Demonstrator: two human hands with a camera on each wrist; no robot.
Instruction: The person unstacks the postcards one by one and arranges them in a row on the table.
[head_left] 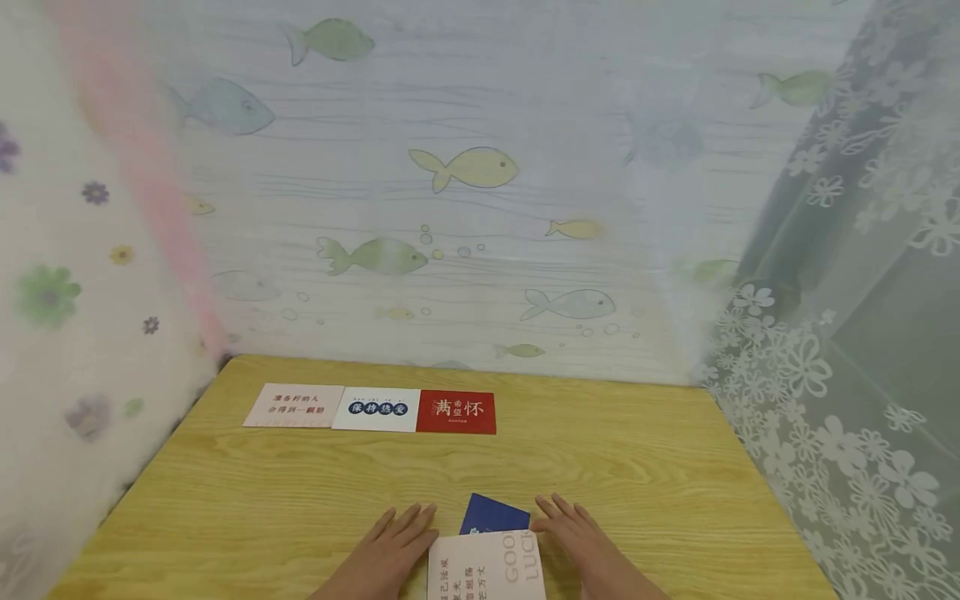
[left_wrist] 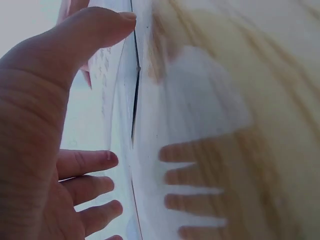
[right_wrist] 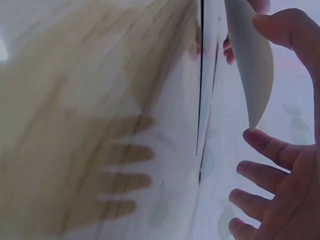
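Left hand (head_left: 393,546) and right hand (head_left: 588,546) grip the "LUCK" card (head_left: 487,567) from either side — beyond it peeks the blue card (head_left: 497,513), nearer the right.

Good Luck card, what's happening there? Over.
Left hand, right hand holding opposite edges. Good Luck card between them. Blue card partly covered, nothing visibly blocking.

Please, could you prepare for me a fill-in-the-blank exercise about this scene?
The near pink card, between the left hand and the right hand, partly hides a ____ card.
The white card lies between a far pink card and a ____ card.
The animals drawn on the backdrop are ____.
Missing words: blue; red; fish.
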